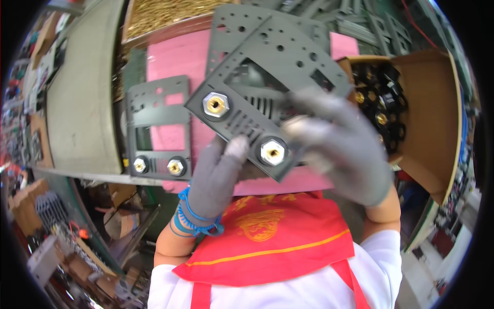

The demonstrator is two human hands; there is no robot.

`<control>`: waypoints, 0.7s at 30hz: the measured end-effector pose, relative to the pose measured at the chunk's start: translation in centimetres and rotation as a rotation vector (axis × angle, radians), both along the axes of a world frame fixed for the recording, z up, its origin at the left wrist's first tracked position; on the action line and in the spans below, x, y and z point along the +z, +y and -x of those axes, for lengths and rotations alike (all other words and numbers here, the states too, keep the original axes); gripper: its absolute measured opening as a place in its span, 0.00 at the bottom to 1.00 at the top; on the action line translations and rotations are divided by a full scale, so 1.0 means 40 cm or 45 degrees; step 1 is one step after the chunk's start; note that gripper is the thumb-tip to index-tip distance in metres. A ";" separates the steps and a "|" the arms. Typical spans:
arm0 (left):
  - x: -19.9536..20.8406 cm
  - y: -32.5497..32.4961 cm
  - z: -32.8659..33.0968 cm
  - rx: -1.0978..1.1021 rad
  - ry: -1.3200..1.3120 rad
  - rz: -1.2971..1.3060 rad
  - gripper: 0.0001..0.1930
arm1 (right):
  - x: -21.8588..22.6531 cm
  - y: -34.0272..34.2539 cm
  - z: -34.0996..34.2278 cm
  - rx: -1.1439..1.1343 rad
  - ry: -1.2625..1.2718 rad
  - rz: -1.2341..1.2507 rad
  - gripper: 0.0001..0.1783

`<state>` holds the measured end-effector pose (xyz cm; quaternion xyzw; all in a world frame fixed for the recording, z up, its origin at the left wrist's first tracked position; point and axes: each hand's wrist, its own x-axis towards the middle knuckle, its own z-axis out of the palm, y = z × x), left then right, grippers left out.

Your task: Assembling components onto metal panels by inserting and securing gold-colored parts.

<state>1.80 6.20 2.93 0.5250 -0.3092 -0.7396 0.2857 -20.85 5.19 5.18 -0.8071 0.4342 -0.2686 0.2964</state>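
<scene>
My left hand (210, 177), in a grey glove with a blue coiled cord at the wrist, grips the near edge of a dark grey metal panel (288, 59), thumb on top. The panel is tilted and has round holes, slots and a rectangular cutout. Two brass sockets with silver hex nuts, a left socket (215, 105) and a right socket (272, 152), sit along its near side. Over the panel's right edge, close to the right socket, is my gloved right hand (352, 149); motion smears its fingers, so its grasp is unclear.
A similar panel (154, 95) with two sockets lies left on a pink sheet (172, 59). Another panel (218, 38) lies behind. An open cardboard box (432, 108) at right holds black-and-brass fittings (393, 103). Brass pieces (170, 15) fill a far tray; a beige belt (82, 98) runs left.
</scene>
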 end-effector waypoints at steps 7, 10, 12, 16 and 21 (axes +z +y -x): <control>0.017 0.081 -0.110 0.506 0.051 0.093 0.27 | -0.100 0.001 0.274 -0.843 0.754 0.195 0.24; -0.047 0.083 -0.196 0.690 0.127 0.052 0.24 | -0.126 -0.013 0.251 -0.881 0.755 0.133 0.26; -0.058 0.081 -0.240 0.776 0.291 0.021 0.24 | -0.129 -0.025 0.239 -0.913 0.765 0.081 0.27; -0.077 0.085 -0.310 0.688 0.243 -0.099 0.24 | -0.144 -0.031 0.236 -0.962 0.749 0.107 0.28; -0.036 0.067 -0.370 0.287 -0.138 -0.384 0.24 | -0.065 -0.004 0.073 -0.853 0.558 0.656 0.21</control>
